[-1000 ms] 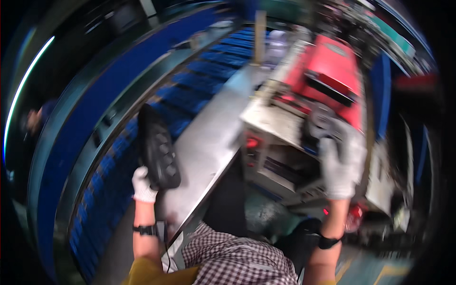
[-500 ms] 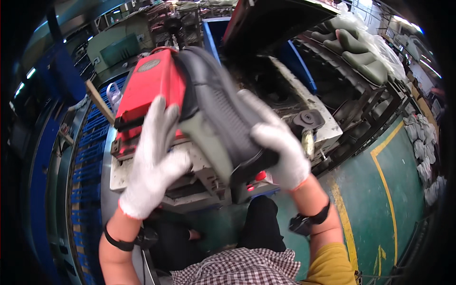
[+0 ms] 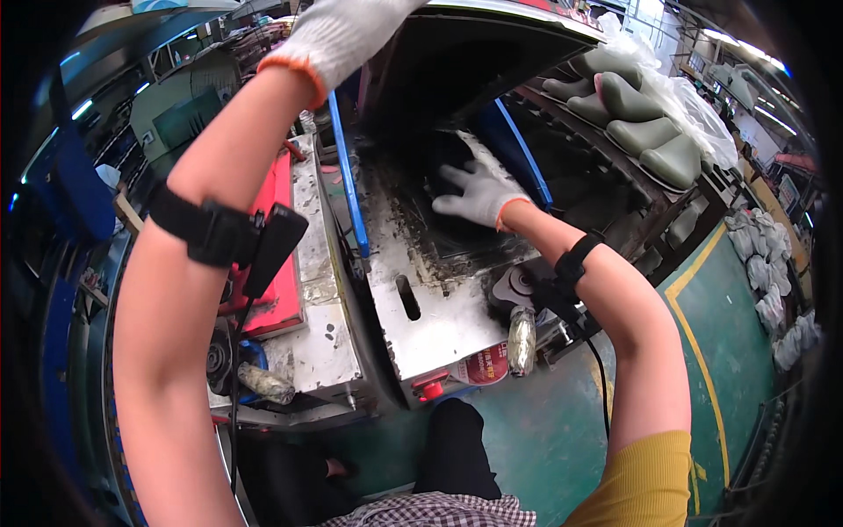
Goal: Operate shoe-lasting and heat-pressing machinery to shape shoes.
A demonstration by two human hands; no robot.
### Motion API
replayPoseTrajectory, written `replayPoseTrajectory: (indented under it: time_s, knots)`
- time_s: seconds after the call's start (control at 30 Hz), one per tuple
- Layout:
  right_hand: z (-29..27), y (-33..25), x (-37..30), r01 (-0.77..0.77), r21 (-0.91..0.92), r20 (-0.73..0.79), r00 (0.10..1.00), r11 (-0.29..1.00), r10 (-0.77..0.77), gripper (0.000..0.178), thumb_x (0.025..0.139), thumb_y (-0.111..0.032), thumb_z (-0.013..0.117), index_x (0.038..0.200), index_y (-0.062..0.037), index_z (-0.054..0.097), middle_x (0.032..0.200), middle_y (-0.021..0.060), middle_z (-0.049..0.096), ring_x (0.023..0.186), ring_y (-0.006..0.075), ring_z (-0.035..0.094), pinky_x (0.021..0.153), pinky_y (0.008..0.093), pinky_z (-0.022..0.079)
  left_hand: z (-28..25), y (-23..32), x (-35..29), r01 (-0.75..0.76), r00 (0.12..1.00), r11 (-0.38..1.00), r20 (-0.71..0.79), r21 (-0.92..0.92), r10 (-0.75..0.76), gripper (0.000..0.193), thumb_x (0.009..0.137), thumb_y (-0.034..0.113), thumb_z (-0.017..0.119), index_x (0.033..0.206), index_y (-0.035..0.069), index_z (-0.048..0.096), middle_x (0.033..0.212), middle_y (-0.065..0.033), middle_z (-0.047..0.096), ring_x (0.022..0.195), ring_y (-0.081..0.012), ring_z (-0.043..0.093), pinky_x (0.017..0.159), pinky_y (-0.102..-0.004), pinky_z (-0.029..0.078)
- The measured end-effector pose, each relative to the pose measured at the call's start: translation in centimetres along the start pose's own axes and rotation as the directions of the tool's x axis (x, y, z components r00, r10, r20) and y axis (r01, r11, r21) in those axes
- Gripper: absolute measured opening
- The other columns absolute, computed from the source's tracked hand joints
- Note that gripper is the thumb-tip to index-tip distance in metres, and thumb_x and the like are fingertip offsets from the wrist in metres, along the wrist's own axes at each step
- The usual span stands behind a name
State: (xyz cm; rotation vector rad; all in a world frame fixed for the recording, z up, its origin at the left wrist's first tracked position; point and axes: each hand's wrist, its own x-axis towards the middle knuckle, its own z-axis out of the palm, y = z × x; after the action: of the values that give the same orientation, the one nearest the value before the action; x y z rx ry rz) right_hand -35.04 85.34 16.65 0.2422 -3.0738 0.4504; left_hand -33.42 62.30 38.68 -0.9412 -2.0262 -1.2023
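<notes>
My left hand (image 3: 351, 35), in a white knit glove with an orange cuff, reaches up to the top edge of the picture. It is beside the upper edge of a raised dark lid (image 3: 474, 66); its fingers are mostly out of view, so I cannot tell whether it grips the lid. Below the lid, my right hand (image 3: 479, 198), in a matching glove, is over the blackened bed (image 3: 430, 233) of the machine. Its fingers are spread with nothing in them. Whether the fingertips touch the bed is unclear.
Blue side panels (image 3: 347, 176) flank the machine bed. A tape-wrapped handle (image 3: 522, 341) and a red button (image 3: 429, 386) are at its front. A red machine part (image 3: 279, 250) lies left, partly behind my arm. Green boot-shaped pieces (image 3: 645, 136) rest on a rack at right.
Both hands have left the dark padded piece and red machine part they were at. My left hand rose toward the lid; my right moved over the bed. The dark piece no longer shows.
</notes>
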Motion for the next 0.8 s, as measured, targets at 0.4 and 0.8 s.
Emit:
replayPoseTrajectory:
  time_s: [0.4, 0.8]
  knots:
    - [-2.0, 0.6, -3.5, 0.135, -0.021, -0.041, 0.99, 0.991, -0.136, 0.083, 0.091, -0.061, 0.061, 0.156, -0.0151, 0.041, 0.156, 0.0297, 0.037, 0.145, 0.0435, 0.039, 0.118, 0.0457, 0.035, 1.0, -4.8, 5.6, -0.253, 0.967, 0.612, 0.205, 0.749, 0.148, 0.03, 0.099, 0.024, 0.047, 0.1, 0.005, 0.071, 0.095, -0.0223, 0.07, 0.09, -0.0342, 0.067, 0.082, -0.0464, 0.05]
    - [1.1, -6.0, -26.3, 0.508, -0.079, -0.49, 0.73, 0.858, -0.477, 0.04, 0.069, -0.022, 0.08, 0.106, -0.0112, 0.069, 0.105, 0.0071, 0.068, 0.11, 0.0323, 0.062, 0.101, 0.0498, 0.045, 9.1, -1.4, -17.2, 0.147, 0.988, 0.966, -0.084, 0.213, -0.132, 0.04, 0.093, 0.022, 0.055, 0.126, 0.006, 0.068, 0.121, -0.0195, 0.07, 0.114, -0.0354, 0.066, 0.1, -0.0429, 0.051]
